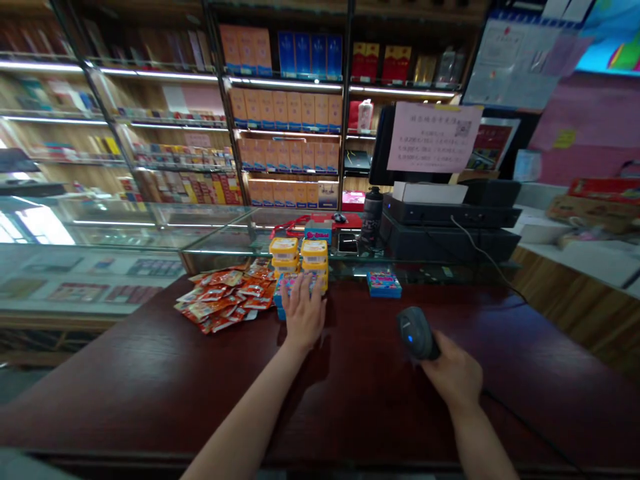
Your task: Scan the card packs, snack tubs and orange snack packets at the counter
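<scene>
My right hand [455, 370] is wrapped round the handle of a dark grey barcode scanner [416, 332], whose blue light glows on top. Fingers stretched out and apart, my left hand [306, 313] reaches over a stack of small blue and pink boxes [281, 293]; whether the fingertips touch the top box I cannot tell. Just behind them stand two stacks of yellow tubs [284, 250] with pale lids. To the left lies a heap of orange snack packets [225, 297]. Another blue and pink box [384, 284] sits apart, beyond the scanner.
All this rests on a dark red-brown counter [150, 400]. A glass display case [225, 230] runs along its far side. Behind the right part stand a black bottle [371, 217], a phone [349, 243] and a monitor with a paper sign [433, 139]. The scanner's cable [525, 423] trails right.
</scene>
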